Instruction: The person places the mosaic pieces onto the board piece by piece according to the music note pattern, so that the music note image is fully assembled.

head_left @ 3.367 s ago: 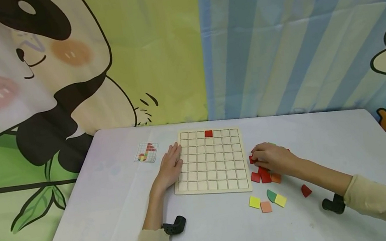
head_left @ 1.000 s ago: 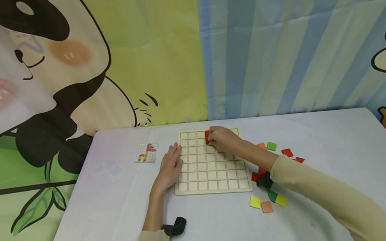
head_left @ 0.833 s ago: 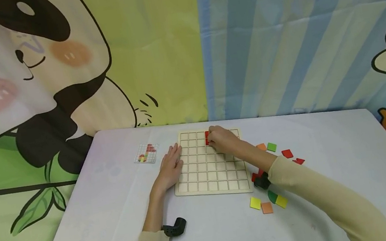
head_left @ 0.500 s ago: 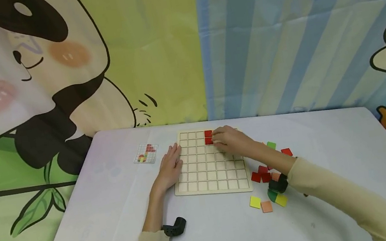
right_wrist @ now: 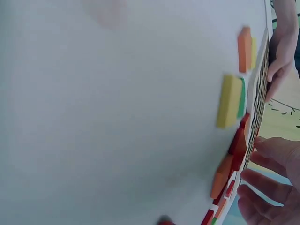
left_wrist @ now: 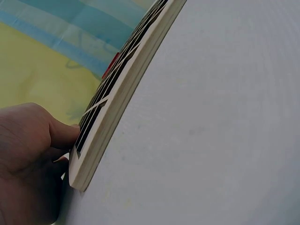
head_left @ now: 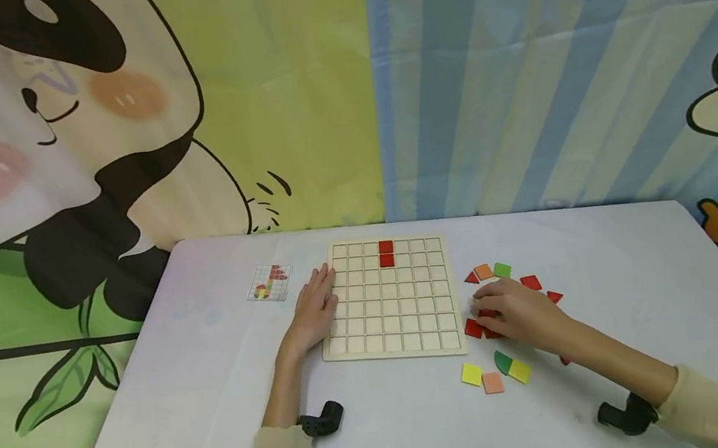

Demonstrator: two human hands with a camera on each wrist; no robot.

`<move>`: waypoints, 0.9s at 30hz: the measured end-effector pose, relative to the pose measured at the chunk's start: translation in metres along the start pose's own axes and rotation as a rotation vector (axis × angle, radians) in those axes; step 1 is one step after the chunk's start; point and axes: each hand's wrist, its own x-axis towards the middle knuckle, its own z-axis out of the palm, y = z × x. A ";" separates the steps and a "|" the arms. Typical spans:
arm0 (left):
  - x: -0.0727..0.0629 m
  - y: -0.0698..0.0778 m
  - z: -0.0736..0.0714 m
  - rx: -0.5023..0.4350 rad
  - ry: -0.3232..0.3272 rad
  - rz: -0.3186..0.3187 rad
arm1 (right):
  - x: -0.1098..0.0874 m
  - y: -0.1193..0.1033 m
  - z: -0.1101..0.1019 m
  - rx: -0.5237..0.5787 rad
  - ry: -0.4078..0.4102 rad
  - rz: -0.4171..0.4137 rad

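A pale wooden grid board (head_left: 391,324) lies on the white table, with two red square tiles (head_left: 387,254) set one below the other in its upper cells. My left hand (head_left: 313,312) rests along the board's left edge, fingers fairly straight; in the left wrist view its thumb (left_wrist: 63,135) touches the frame. To the right of the board, my right hand (head_left: 521,308) hovers over loose red tiles (head_left: 474,328), partly hiding them. In the right wrist view its fingers (right_wrist: 265,185) are spread apart, near the red and orange tiles (right_wrist: 238,145), with nothing held between them.
A small pattern card (head_left: 269,282) lies left of the board. Yellow (head_left: 471,374), salmon (head_left: 493,383) and dark green (head_left: 503,362) pieces lie below the red ones. Orange (head_left: 483,272) and light green (head_left: 502,270) tiles lie beyond the right hand. Cartoon curtains hang behind.
A second red tile has gone from the right-hand pile into the cell below the first. The right hand has let go and moved back right to the loose tiles. The left hand stays put.
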 end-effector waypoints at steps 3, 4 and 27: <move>0.002 0.000 -0.001 0.009 -0.003 0.006 | -0.010 -0.002 0.002 -0.041 0.030 0.024; 0.003 0.000 -0.001 0.012 -0.002 0.008 | -0.012 -0.003 0.002 -0.044 0.042 0.029; -0.001 -0.001 0.001 0.003 0.011 0.013 | -0.012 -0.014 0.021 -0.202 0.087 -0.130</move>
